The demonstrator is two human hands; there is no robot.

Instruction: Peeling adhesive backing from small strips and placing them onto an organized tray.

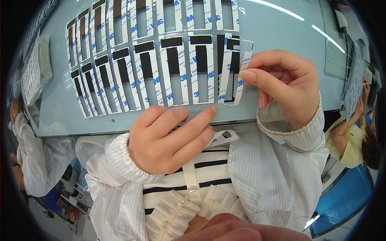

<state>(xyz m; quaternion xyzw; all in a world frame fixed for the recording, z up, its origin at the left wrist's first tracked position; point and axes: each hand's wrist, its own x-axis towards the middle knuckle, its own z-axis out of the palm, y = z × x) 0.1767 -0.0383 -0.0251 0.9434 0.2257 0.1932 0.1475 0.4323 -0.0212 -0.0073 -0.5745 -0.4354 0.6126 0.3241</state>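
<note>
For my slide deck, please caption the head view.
Right hand pinching a white-edged sticker at the table, left hand nearby.

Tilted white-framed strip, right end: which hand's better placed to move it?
Probably the right hand: thumb and finger pinch the strip at its right edge. The left hand is below, not gripping it.

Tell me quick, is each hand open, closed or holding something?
Left hand: partly curled; whether it holds the white strip beside it cannot be told.
Right hand: closed, pinching a white-and-blue frame at its edge.
</note>
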